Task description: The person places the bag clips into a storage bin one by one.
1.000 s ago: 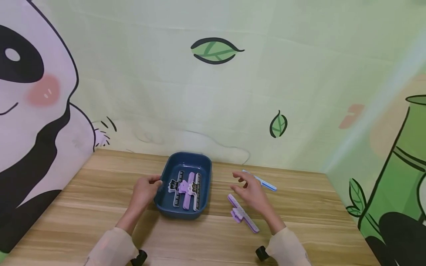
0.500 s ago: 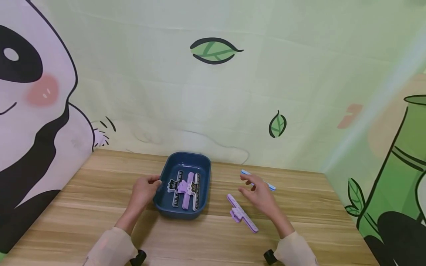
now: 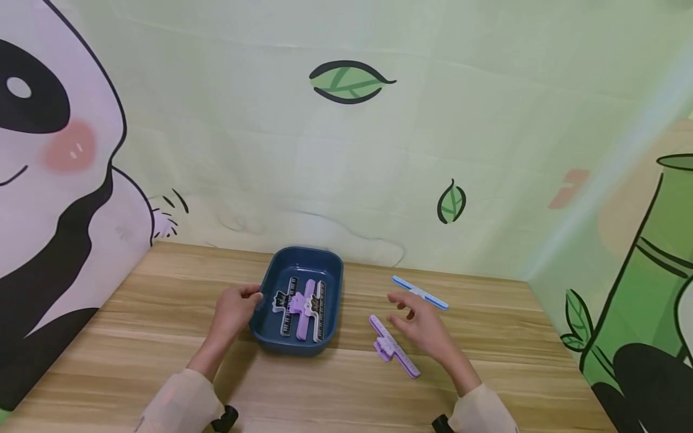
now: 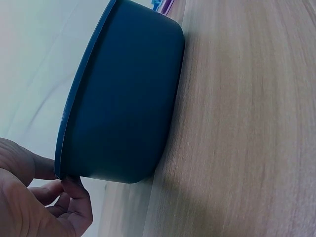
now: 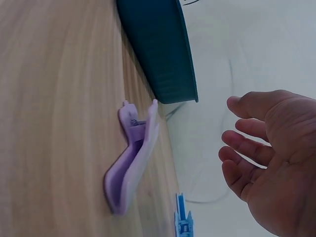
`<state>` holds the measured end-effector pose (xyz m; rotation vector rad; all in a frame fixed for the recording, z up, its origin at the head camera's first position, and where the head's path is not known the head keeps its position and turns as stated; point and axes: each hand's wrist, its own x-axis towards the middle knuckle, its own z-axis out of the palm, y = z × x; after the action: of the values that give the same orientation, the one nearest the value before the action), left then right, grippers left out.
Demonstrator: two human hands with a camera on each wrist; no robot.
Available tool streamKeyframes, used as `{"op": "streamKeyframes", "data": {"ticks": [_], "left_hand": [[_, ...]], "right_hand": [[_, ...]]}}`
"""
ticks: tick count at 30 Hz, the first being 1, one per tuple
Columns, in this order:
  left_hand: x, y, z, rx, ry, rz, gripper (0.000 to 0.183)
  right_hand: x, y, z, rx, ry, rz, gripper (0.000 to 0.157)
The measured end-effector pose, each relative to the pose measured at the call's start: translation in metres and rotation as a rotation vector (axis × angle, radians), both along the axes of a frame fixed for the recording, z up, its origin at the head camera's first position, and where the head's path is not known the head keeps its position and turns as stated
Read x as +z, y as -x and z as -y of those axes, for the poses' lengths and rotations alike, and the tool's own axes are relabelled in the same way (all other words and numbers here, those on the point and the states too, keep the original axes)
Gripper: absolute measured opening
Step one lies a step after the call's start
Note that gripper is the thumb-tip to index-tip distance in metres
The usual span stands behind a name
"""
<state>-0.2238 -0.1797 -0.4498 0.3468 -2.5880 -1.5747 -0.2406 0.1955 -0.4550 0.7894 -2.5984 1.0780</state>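
My left hand [image 3: 233, 313] pinches the left rim of a dark blue plastic tray [image 3: 303, 260], thumb and fingers on either side of the edge in the left wrist view. Three clips lie side by side inside it: a black piano-key clip [image 3: 280, 302], a purple clip [image 3: 303, 325] and another black piano-key clip [image 3: 320, 319]. Right of the tray, my right hand [image 3: 425, 328] hovers over the table, holding nothing, its fingers loosely bent. A purple clip with ruler-like marks [image 3: 397, 353] lies just left of that hand. Beyond the fingers rests a blue clip [image 3: 420, 293].
The wooden table [image 3: 135, 337] meets a pale green printed cloth [image 3: 346, 156] behind the tray. Printed cloth also stands along the left and right sides. Dark cameras sit at both wrists.
My right hand has shifted right and slightly nearer, uncovering more of the blue clip. The left hand, tray and clips stay where they were.
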Motion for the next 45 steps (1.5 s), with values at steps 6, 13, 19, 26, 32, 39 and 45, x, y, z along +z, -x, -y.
{"op": "streamKeyframes", "data": {"ticks": [6, 13, 19, 26, 32, 39, 45], "left_hand": [[0.000, 0.000, 0.000, 0.001, 0.009, -0.009, 0.031], [0.000, 0.001, 0.000, 0.003, 0.004, -0.004, 0.031], [-0.002, 0.002, 0.001, 0.004, -0.006, 0.008, 0.032], [-0.003, 0.002, 0.002, 0.004, -0.002, 0.002, 0.032], [-0.005, 0.003, 0.001, 0.002, -0.006, 0.015, 0.033], [-0.004, 0.003, 0.001, 0.001, -0.002, 0.004, 0.032], [-0.004, 0.003, 0.001, 0.006, 0.006, -0.002, 0.031]], "right_hand": [[-0.010, -0.003, -0.004, 0.061, -0.006, -0.002, 0.039], [-0.023, -0.008, -0.007, 0.132, -0.051, 0.008, 0.039], [-0.028, -0.014, -0.006, 0.151, -0.087, 0.079, 0.038], [-0.032, -0.020, -0.006, 0.185, -0.111, 0.102, 0.037], [-0.036, -0.021, -0.007, 0.195, -0.132, 0.093, 0.040], [-0.037, -0.021, -0.008, 0.208, -0.160, 0.116, 0.042], [-0.036, -0.021, -0.009, 0.221, -0.191, 0.104, 0.044]]}}
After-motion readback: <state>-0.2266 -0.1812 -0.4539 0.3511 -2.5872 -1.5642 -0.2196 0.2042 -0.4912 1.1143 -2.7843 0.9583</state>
